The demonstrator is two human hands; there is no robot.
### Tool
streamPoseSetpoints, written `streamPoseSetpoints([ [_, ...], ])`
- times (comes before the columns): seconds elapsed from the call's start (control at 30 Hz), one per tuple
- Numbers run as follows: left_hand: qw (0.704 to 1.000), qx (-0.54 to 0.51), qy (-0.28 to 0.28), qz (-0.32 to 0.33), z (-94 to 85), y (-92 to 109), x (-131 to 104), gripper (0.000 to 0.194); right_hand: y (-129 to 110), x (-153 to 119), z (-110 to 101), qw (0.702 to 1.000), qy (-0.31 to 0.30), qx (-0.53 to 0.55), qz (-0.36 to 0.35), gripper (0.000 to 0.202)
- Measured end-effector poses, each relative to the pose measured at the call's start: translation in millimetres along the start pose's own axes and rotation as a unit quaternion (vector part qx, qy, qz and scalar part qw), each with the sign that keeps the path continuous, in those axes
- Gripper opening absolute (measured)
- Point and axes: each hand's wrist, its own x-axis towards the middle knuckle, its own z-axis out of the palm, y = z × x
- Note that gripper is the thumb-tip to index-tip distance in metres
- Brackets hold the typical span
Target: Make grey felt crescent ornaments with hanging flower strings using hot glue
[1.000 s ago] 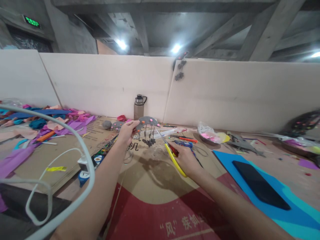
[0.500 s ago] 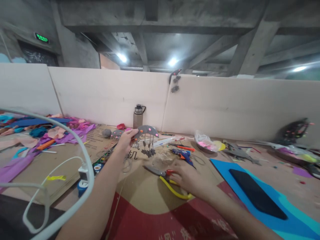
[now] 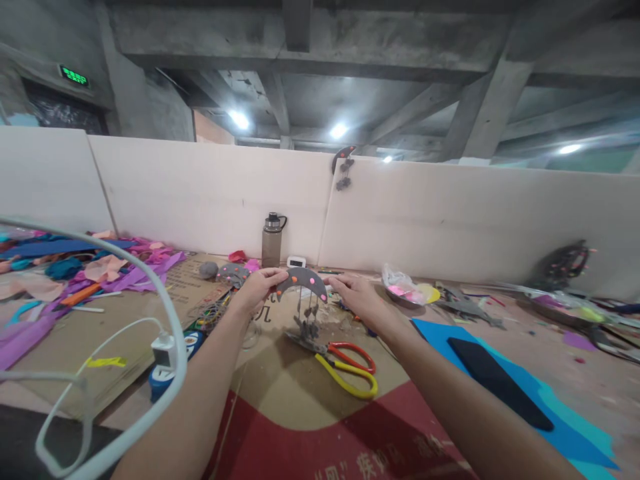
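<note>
My left hand (image 3: 259, 288) pinches the left end of a dark grey crescent-moon hanging ornament (image 3: 301, 275). Pink and orange dots cover its face, and thin strings with small grey pieces hang beneath it. My right hand (image 3: 359, 297) reaches in from the right, fingers stretched toward the crescent's outer edge near its right tip; whether they touch it I cannot tell. Below the ornament, scissors (image 3: 345, 367) with one red and one yellow handle lie on the cardboard (image 3: 280, 393), their blades partly behind the hanging pieces.
A bottle (image 3: 271, 243) stands by the white partition (image 3: 200, 193), where a similar crescent (image 3: 343, 160) hangs. Right of my arm, a black phone (image 3: 500, 383) rests on blue sheets (image 3: 575, 427). A white cable (image 3: 170, 320) loops at left, near coloured scraps (image 3: 115, 267).
My right hand has let go of the scissors, leaving them on the cardboard, and moved up to the crescent's right side. My left hand still holds the ornament, now slightly lower in view.
</note>
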Motion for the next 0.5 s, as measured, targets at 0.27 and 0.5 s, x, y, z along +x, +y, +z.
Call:
streamPoseSetpoints([
  [0.27, 1.0, -0.004, -0.008, 0.0, 2.2, -0.2, -1.6, 0.029, -4.7, 3.1, 5.7, 0.996, -0.026, 0.068, 0.051, 0.037],
  [0.5, 1.0, 0.021, -0.008, 0.007, 2.7, 1.0, -0.3, 0.032, -2.4, 4.8, 8.1, 0.996, -0.008, 0.045, 0.075, 0.038],
])
